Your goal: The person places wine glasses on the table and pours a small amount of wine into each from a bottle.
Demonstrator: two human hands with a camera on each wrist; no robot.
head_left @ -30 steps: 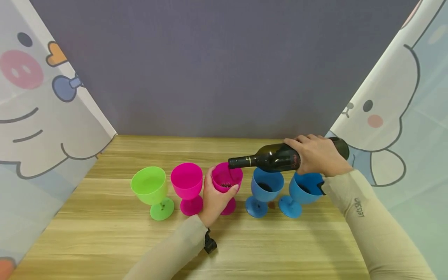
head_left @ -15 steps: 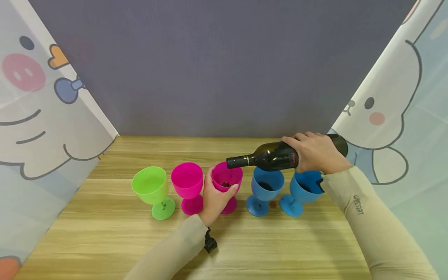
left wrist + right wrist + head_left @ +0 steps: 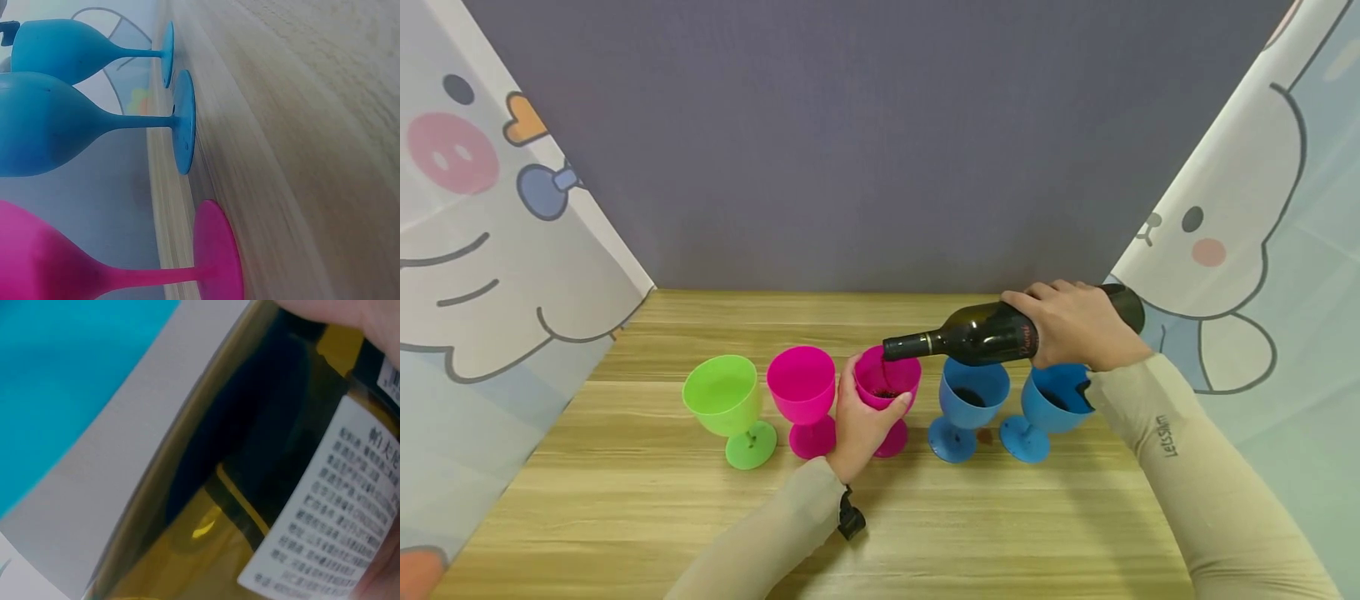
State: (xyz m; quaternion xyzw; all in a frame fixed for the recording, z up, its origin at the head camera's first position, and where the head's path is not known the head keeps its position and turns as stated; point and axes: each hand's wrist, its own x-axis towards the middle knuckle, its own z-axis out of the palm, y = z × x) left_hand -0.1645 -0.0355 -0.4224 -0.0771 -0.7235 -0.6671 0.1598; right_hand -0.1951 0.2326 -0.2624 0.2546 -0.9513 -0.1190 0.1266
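Note:
My left hand (image 3: pixel 861 425) grips the bowl of a pink goblet (image 3: pixel 871 377), fingers on its left side and thumb on the near side. My right hand (image 3: pixel 1075 327) holds a dark wine bottle (image 3: pixel 981 335) by its body, tipped nearly level with its neck to the left. The mouth overhangs that goblet, and a thin dark red stream runs into it, with bubbles at the bottom. In the right wrist view the bottle's white label (image 3: pixel 331 512) shows. The left wrist view has the goblet's stem and foot (image 3: pixel 219 262) upright on the wooden table.
A second pink goblet (image 3: pixel 801 387) and a green goblet (image 3: pixel 722 396) stand to the left. Two blue goblets (image 3: pixel 962 417) (image 3: pixel 62 125) with dark liquid stand to the right, under the bottle and right arm. A grey wall (image 3: pixel 880 150) closes off the table's back.
The bottle's mouth has shifted slightly left over the held pink goblet. The red stream shows more clearly, and dark liquid spreads at the goblet's bottom. My left hand keeps its place.

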